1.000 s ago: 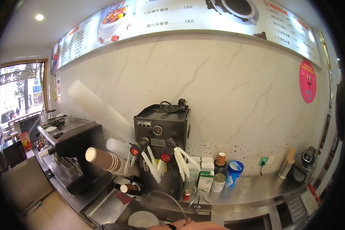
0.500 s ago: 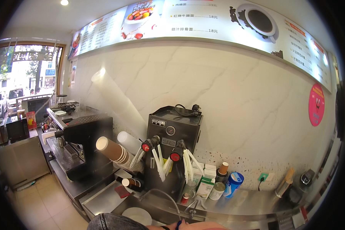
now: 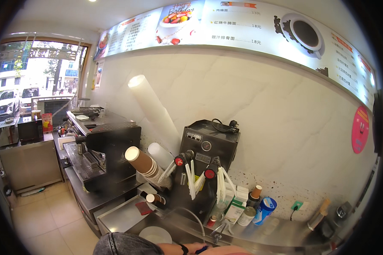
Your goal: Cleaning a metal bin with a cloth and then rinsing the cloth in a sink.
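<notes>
My left arm, in a grey denim sleeve (image 3: pixel 125 245), reaches in at the bottom edge. There is a black band (image 3: pixel 184 248) on the wrist. My left hand (image 3: pixel 195 246) is low at the sink, below the curved tap hose (image 3: pixel 195 216). A dark blue item (image 3: pixel 202 250) shows at its fingers, too cut off to name. Beside it, bare skin of my right arm (image 3: pixel 227 250) crosses the lower edge; its fingers are hidden. A round white basin (image 3: pixel 156 233) lies left of the hands, and a metal tap (image 3: pixel 218 233) stands just beyond them.
A black dispenser (image 3: pixel 206 159) with red-capped taps and hanging straws stands ahead. Brown paper cups (image 3: pixel 147 163) and tall clear cups (image 3: pixel 155 108) lean left of it, near an espresso machine (image 3: pixel 110 148). Cartons (image 3: pixel 235 210), a jar (image 3: pixel 247 216) and a blue canister (image 3: pixel 265 211) line the counter's right.
The view has swung left and up, so the whole scene sits further right and lower. More of my left forearm and hand shows at the lower edge.
</notes>
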A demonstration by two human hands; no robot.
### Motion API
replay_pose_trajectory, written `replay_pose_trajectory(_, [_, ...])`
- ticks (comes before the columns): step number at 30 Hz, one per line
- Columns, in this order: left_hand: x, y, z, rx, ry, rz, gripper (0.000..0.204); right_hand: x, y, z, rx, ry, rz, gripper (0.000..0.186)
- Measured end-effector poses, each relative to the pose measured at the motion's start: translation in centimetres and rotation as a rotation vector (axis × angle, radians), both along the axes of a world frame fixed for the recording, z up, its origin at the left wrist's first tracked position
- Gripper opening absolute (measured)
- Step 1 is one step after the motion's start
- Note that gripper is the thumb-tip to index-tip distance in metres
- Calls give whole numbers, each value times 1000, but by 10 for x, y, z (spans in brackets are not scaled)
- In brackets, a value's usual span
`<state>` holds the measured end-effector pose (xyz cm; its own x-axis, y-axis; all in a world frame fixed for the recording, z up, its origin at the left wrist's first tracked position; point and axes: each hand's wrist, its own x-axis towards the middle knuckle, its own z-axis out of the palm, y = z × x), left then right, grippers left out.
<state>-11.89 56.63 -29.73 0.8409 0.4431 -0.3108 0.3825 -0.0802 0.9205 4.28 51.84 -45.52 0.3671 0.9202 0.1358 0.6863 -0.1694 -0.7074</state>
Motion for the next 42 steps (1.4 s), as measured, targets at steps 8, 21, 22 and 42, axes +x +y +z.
replay_pose_trajectory(8, [-12, 0, -1, 177, 18, 0, 30, -63, -40, 151, -94, 1602, -324, 25])
replay_pose_trajectory(21, [5, -8, 9, 347, 135, -28, 27, -85, -61, 155, 117, 1824, -202, 22])
replay_pose_trajectory(22, [3, -9, 8, 329, 117, 18, 27, -81, -57, 147, 114, 1797, -219, 21])
replay_pose_trajectory(42, [24, 19, -40, 458, 77, 267, 36, -43, -18, 51, 175, 1314, -422, 17])
